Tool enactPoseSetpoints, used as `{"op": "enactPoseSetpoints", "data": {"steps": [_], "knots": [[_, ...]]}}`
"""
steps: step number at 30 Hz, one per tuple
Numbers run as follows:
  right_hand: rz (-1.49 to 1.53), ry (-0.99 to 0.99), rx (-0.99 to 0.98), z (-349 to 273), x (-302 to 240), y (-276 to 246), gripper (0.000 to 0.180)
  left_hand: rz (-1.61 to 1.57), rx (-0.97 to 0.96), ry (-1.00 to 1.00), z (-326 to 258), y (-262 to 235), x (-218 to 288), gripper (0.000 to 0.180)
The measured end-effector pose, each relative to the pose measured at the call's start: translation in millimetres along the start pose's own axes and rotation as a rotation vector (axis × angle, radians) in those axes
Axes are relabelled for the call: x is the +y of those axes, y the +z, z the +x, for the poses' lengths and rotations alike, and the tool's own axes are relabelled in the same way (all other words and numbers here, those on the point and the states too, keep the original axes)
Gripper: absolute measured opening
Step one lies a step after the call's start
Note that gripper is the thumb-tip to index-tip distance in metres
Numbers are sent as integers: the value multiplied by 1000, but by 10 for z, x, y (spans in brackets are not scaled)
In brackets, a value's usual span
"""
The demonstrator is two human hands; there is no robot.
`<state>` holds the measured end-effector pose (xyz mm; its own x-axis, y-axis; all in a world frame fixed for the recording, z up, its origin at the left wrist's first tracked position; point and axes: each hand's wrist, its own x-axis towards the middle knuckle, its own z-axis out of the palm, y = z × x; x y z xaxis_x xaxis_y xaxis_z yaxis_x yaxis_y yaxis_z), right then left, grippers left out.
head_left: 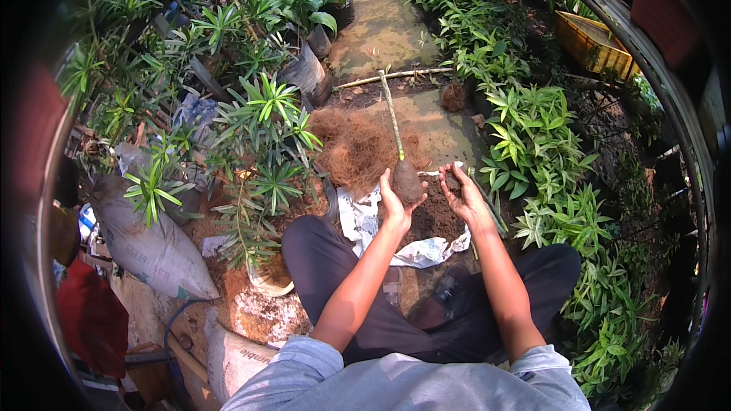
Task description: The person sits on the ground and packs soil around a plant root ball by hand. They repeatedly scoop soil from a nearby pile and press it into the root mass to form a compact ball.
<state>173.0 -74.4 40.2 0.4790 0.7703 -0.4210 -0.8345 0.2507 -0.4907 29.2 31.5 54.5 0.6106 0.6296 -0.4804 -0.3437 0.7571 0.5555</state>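
In my left hand (394, 202) rests a lump of brown soil (406, 180) packed round the base of a plant cutting. The cutting's bare stem (391, 110) stands up from the lump, leaning slightly left. My right hand (468, 202) is a little way off to the right, its fingers curled round a small dark clump of soil (452, 180). Below both hands, loose dark soil (438, 217) lies on an opened white plastic sack (423, 254). A heap of brown coir fibre (352, 148) sits just beyond my left hand.
Leafy potted plants (259, 133) crowd the left, and a row of green seedlings (541, 137) runs along the right. A full sack (156, 247) lies at the left. A thin stick (396, 75) crosses the path (381, 23). A yellow crate (598, 44) stands far right.
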Motion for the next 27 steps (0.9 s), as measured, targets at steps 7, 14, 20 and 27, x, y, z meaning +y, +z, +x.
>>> {"op": "enactPoseSetpoints", "data": {"steps": [7, 14, 20, 27], "knots": [[-95, -63, -81, -66, 27, 114, 18, 225, -74, -14, -71, 51, 27, 58], [-134, -252, -74, 36, 108, 40, 25, 343, -315, 41, -161, 117, 48, 54], [-472, -679, -59, 209, 198, -77, 32, 325, -495, -101, -164, 94, 110, 65], [-566, -657, -32, 54, 243, 53, 34, 317, -553, -180, -143, 41, 67, 64]]}}
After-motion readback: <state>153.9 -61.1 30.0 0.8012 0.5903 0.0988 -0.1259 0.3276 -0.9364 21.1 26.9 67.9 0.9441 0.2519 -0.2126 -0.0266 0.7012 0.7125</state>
